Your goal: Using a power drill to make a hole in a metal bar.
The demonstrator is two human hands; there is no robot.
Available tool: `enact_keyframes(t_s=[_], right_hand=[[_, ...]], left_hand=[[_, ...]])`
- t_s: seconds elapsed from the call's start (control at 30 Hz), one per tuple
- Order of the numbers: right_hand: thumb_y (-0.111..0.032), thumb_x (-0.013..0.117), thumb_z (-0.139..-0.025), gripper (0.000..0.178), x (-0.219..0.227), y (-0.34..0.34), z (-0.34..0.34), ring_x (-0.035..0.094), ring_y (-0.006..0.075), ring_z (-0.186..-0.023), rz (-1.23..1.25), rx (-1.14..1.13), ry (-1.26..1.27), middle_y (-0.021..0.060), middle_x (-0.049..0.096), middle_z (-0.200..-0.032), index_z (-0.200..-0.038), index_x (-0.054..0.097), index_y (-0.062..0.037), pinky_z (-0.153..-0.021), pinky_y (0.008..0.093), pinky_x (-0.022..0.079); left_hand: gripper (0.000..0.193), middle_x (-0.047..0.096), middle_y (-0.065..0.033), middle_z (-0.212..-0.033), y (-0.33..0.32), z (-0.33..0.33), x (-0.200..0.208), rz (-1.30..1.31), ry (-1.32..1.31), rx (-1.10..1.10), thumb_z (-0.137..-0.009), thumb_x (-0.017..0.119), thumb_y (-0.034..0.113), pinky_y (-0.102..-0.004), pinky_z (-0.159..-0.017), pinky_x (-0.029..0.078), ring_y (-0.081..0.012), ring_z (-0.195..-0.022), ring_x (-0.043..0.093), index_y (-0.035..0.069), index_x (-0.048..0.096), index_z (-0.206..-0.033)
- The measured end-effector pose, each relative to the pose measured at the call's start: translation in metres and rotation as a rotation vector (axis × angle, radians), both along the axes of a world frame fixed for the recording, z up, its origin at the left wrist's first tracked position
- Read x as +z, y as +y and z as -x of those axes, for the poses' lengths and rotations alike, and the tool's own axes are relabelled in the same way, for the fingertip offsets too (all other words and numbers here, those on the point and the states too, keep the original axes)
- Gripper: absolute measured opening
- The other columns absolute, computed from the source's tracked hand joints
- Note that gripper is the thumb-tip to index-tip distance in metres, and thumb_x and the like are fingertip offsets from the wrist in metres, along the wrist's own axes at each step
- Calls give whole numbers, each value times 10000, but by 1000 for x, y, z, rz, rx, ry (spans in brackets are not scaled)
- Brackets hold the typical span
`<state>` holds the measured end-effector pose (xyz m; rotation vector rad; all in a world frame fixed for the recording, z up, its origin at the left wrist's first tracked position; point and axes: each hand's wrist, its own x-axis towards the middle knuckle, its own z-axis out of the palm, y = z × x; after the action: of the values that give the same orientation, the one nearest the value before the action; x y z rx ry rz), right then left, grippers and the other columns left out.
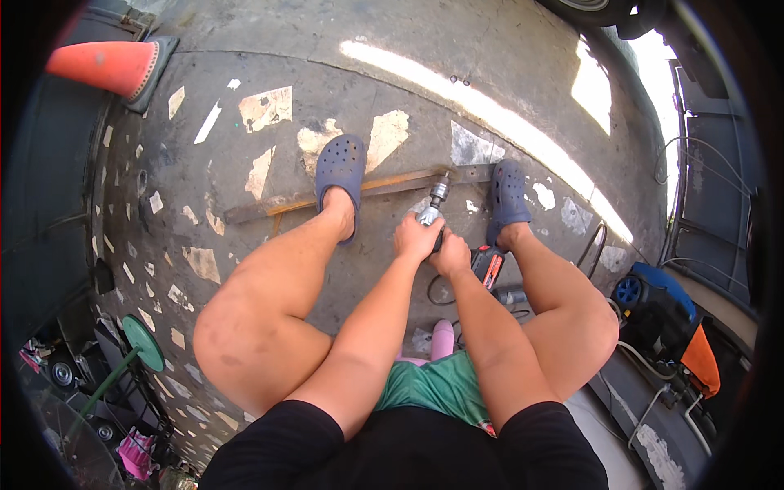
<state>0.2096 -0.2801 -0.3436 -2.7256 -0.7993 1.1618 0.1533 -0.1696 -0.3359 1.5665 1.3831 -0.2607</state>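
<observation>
1. The drill [429, 215] sits mid-frame, bit end toward the top; the hands hide most of its body, though its black-and-red battery shows lower right.
2. The left hand [417, 238] wraps its front, fingers curled, their tips hidden.
3. The right hand [450, 256] closes around the grip; its finger spacing I cannot tell.
4. The metal bar [398, 183] lies beneath two clogs [511, 192], which cover parts of it; bit contact is unclear.
5. Upper left, the orange cone [110, 67] has its tip lost in shadow.
</observation>
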Motion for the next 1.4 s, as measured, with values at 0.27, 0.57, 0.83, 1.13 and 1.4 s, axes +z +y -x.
enact_keyframes(t_s=[0.27,0.57,0.83,1.13,1.4], right_hand=[[-331,823,-783,406,-1,13,-16,728,402,-1043,73,230,35,254,751,-1063,-1042,778,-21,-916,491,592],[-310,817,-792,394,-1,8,-8,726,396,-1062,102,177,22,245,749,-1106,-1066,768,-30,-931,480,592],[-324,821,-784,411,-11,7,-5,723,398,-1066,84,178,10,240,752,-1096,-1070,768,-34,-926,487,590],[-313,819,-777,410,-8,7,0,724,407,-1050,37,87,-11,246,750,-1087,-1071,764,-33,-927,494,588],[-283,817,-767,386,9,8,13,727,409,-1041,33,109,10,248,753,-1058,-1056,764,-33,-925,499,589]], left_hand=[[702,731,-315,-1084,3,12,-10,27,6,226,-747,772,525,-487,-931,543,-447,-1070,710,-69,713,-1115],[821,706,-332,-1177,3,13,0,14,4,136,-746,780,554,-474,-993,528,-452,-1147,684,-97,672,-1233],[771,714,-319,-1162,5,13,-2,-24,8,77,-741,756,575,-510,-967,540,-467,-1115,690,-57,695,-1180],[833,701,-350,-1167,6,14,-4,5,-8,29,-742,763,567,-486,-993,525,-460,-1146,681,-111,674,-1217],[811,712,-344,-1138,-1,28,-3,17,72,82,-738,770,578,-494,-982,532,-469,-1107,694,-99,690,-1178]])
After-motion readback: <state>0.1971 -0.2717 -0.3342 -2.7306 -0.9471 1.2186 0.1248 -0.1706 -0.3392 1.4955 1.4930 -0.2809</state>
